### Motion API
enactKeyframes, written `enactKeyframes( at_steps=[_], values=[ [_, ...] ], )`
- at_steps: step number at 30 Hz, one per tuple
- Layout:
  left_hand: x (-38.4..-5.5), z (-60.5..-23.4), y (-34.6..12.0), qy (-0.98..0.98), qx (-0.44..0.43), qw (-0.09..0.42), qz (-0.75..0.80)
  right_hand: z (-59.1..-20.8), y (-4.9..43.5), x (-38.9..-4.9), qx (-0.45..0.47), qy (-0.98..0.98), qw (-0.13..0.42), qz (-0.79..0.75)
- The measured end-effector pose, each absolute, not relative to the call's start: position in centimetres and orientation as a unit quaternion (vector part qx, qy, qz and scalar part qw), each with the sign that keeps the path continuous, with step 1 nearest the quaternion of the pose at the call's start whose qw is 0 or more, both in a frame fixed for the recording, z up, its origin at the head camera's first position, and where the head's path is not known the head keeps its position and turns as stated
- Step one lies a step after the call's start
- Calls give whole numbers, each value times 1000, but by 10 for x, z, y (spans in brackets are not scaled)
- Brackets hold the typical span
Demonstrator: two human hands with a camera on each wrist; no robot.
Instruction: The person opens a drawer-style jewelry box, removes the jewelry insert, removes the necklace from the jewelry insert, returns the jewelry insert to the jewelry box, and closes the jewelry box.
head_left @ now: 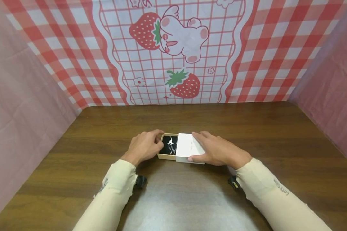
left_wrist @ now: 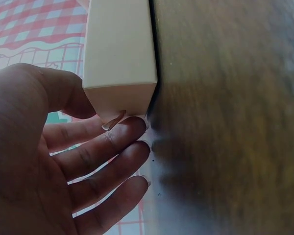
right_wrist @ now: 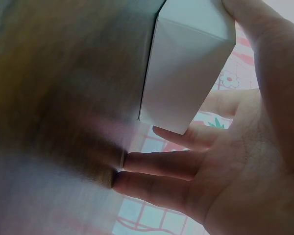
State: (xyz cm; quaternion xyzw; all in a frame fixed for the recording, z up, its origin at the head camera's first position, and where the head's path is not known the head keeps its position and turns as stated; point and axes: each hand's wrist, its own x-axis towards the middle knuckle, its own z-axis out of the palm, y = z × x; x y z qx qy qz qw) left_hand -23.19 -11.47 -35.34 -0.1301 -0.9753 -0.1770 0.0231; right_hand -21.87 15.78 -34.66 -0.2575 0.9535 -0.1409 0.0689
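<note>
A small jewelry box stands on the table, its cream drawer (head_left: 166, 157) partly out of the white sleeve (head_left: 186, 146) toward the left. A silver charm chain (head_left: 171, 143) lies on the drawer's black lining. My left hand (head_left: 144, 146) holds the drawer's left end, thumb at its upper edge and fingers by the small ribbon tab (left_wrist: 115, 120) on the end face. With the thumb on the near side and fingers toward the far side, my right hand (head_left: 217, 149) grips the sleeve. Its lower fingers touch or nearly touch the tabletop in the right wrist view.
The brown wooden table (head_left: 104, 122) extends around the box. Behind it hangs a red-and-white checked cloth (head_left: 271, 48) with strawberry prints. Pink cloth (head_left: 23, 96) borders the sides. Long cream sleeves cover both forearms.
</note>
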Motion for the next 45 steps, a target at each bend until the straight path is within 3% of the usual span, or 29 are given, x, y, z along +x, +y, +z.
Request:
enactKeyframes(
  at_steps=[45],
  values=[
    [-233, -354, -115, -978, -103, 17, -179, -346, 157, -219, -256, 954, 71, -137]
  ],
)
